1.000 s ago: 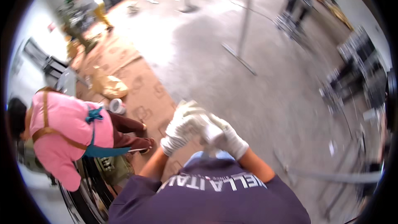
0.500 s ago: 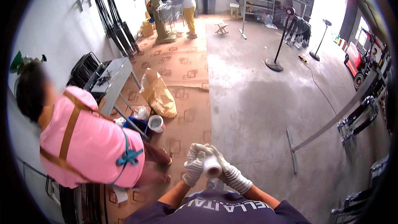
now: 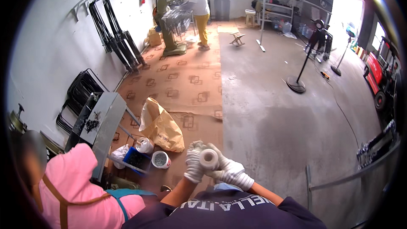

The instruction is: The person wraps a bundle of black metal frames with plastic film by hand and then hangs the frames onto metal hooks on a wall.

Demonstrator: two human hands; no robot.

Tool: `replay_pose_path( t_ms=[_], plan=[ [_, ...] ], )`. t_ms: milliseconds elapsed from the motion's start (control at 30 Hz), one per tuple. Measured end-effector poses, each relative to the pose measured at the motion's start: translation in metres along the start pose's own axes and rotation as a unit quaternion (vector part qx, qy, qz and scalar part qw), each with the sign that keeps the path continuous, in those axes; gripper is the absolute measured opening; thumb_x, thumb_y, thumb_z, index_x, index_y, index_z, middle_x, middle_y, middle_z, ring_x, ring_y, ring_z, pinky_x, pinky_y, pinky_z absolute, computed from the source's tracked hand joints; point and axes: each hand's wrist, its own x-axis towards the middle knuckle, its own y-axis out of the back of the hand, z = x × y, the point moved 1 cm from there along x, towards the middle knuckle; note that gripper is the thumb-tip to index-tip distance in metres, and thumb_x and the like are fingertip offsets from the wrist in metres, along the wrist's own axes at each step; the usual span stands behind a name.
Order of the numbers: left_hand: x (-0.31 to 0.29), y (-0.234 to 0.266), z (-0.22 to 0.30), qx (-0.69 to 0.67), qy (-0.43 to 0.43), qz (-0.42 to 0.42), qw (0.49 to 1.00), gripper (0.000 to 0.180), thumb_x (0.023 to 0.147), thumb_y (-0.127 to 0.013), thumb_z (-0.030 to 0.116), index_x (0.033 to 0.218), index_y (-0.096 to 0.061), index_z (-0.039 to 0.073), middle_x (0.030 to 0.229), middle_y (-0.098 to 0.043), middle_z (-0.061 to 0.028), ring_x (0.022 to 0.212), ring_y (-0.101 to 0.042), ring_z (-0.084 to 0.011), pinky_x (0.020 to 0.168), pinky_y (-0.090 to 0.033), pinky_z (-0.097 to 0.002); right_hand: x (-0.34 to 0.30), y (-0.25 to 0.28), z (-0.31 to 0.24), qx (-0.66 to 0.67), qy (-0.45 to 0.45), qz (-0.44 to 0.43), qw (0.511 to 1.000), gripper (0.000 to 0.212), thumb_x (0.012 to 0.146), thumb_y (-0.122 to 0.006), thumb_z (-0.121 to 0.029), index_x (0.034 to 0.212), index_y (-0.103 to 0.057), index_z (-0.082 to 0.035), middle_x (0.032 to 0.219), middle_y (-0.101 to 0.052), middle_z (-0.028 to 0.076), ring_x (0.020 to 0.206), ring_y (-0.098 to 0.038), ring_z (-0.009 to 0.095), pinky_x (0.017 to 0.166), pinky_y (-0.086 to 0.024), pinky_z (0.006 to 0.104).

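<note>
Close to my body, a whitish roll of plastic film [image 3: 209, 151] is held with its end and hollow core turned up toward me. My left hand [image 3: 194, 161], in a white knit glove, closes round the roll's left side. Opposite it, my right hand [image 3: 229, 172], gloved the same way, wraps the right and lower side. The roll and gloves hide most of the fingertips.
At the left, a person in pink [image 3: 76, 182] works beside a grey metal table [image 3: 109, 114]. Near it are a paper sack [image 3: 163, 129], a white bucket [image 3: 161, 160] and a blue bin [image 3: 137, 161]. A metal bar [image 3: 339, 183] lies rightward; a stand fan [image 3: 295, 84] stands farther off.
The roll has tipped so its end faces up more, and both hands have shifted slightly left and up. My view has turned; the person in pink appears lower, bent toward the table.
</note>
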Motion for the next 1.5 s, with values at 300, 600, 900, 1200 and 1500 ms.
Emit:
replay_pose_path(
  t_ms=[300, 600, 900, 1200, 1500],
  plan=[
    [0.175, 0.031, -0.071, 0.368, 0.331, -0.153, 0.855, 0.013, 0.081, -0.05, 0.017, 0.086, -0.045, 0.006, 0.071, -0.044, 0.0009, 0.059, -0.051, -0.0094, 0.049, -0.043, -0.0233, 0.228, 0.057, -0.005, 0.033, 0.098, -0.028, 0.994, 0.069, 0.064, -0.075, -0.028, 0.123, -0.044, -0.012, 0.116, -0.052, 0.014, 0.11, -0.05, 0.029, 0.092, -0.04, 0.0362],
    [0.404, 0.012, -0.217, -0.421, 0.286, 0.176, 0.843, 0.019, 0.083, -0.057, 0.013, 0.101, -0.054, 0.007, 0.082, -0.059, -0.0046, 0.076, -0.057, -0.015, 0.073, -0.047, -0.027, 0.484, 0.159, 0.019, 0.424, 0.075, 0.011, 0.903, 0.058, 0.065, -0.069, 0.002, 0.117, -0.046, -0.01, 0.106, -0.056, 0.003, 0.097, -0.054, 0.015, 0.08, -0.048, 0.0296],
    [0.573, 0.039, -0.34, -0.596, 0.326, -0.019, 0.733, 0.032, 0.084, -0.061, 0.013, 0.114, -0.053, 0.004, 0.099, -0.062, -0.0047, 0.085, -0.059, -0.0106, 0.076, -0.049, -0.0254, 0.699, 0.259, 0.007, 0.535, -0.021, -0.038, 0.844, 0.052, 0.072, -0.064, -0.027, 0.113, -0.046, 0.001, 0.089, -0.061, 0.014, 0.08, -0.061, 0.023, 0.073, -0.051, 0.0341],
    [0.728, 0.098, -0.51, -0.5, 0.347, 0.159, 0.777, 0.019, 0.085, -0.06, 0.02, 0.091, -0.064, 0.003, 0.081, -0.063, -0.0019, 0.073, -0.054, -0.0076, 0.07, -0.044, -0.0218, 0.994, 0.277, -0.015, 0.473, -0.033, -0.234, 0.849, 0.06, 0.074, -0.064, -0.036, 0.116, -0.045, 0.001, 0.087, -0.061, 0.014, 0.078, -0.061, 0.023, 0.071, -0.051, 0.0332],
    [0.833, 0.239, -0.582, -0.082, 0.302, 0.406, 0.859, 0.019, 0.078, -0.063, 0.009, 0.096, -0.062, 0.002, 0.083, -0.06, -0.0032, 0.076, -0.055, -0.0125, 0.071, -0.045, -0.0253, 1.213, 0.292, -0.207, -0.113, 0.36, -0.202, 0.904, 0.069, 0.061, -0.073, -0.029, 0.122, -0.046, -0.013, 0.09, -0.059, 0.009, 0.074, -0.059, 0.023, 0.068, -0.047, 0.0315]
  ],
)
